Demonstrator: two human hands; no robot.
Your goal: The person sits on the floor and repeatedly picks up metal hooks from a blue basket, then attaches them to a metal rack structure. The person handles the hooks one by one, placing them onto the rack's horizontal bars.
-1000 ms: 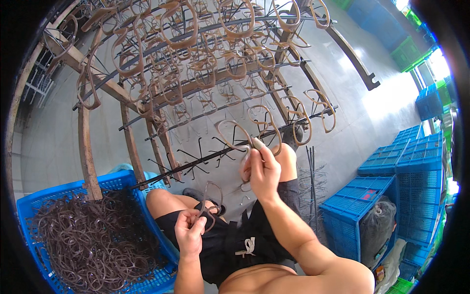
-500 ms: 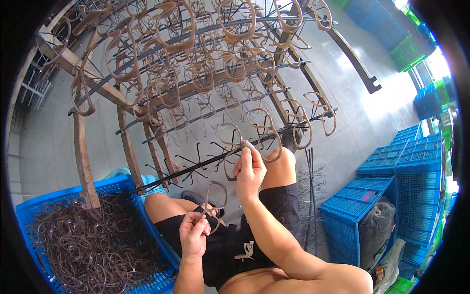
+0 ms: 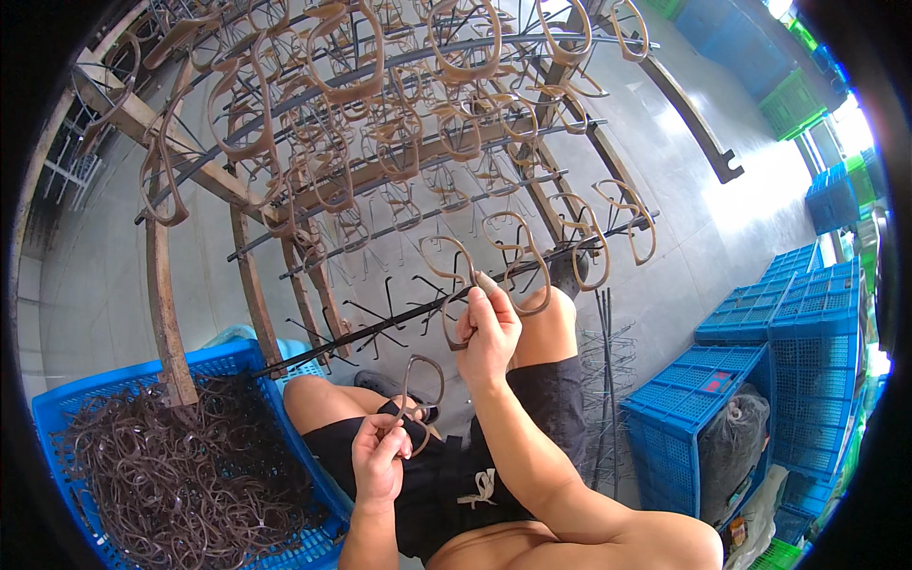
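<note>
My right hand (image 3: 489,332) pinches a brown eyeglass frame (image 3: 467,256) at its middle, against a black rod (image 3: 408,315) with bent wire hooks. A pale covering shows on one fingertip. Lower and to the left, my left hand (image 3: 378,458) holds another eyeglass frame (image 3: 406,388) between thumb and fingers, over my lap and apart from the rod. Several eyeglass frames, among them one (image 3: 545,261) just right of my right hand, hang along the rod's right part. Bare hooks line its left part. My right fingers hide exactly how the held frame meets its hook.
A blue basket (image 3: 123,372) at lower left holds a tangled heap of eyeglass frames (image 3: 180,465). Ahead, a wooden rack (image 3: 166,313) carries more rods hung with frames. Blue crates (image 3: 698,375) are stacked at right, with spare hooked rods (image 3: 608,380) standing beside them.
The whole view has shifted very slightly. Both hands keep their grips on the two eyeglass frames, and their places by the rod and above the lap stay nearly the same.
</note>
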